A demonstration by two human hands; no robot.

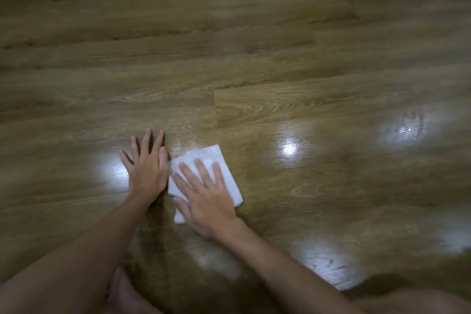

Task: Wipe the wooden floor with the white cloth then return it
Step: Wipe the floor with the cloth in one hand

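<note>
Wiping step underway: right hand (209,201) flat, fingers straight, pressing white cloth (221,160) onto wooden floor (254,58); left hand (146,168) splayed just beside it. Next: probably more strokes, then return cloth.

A: What is being hidden here?

B: Much of the white cloth (204,160) is being covered by the right hand (204,196), whose flat fingers (201,168) are being laid across it. The cloth's near edge is being lost under the palm.

A: And what is being cut off?

B: Both forearms are being cropped by the lower edge. The wooden floor (254,46) is being smeared by blur toward the edges, and its grain is being washed out where glare patches (288,148) are being reflected.
</note>
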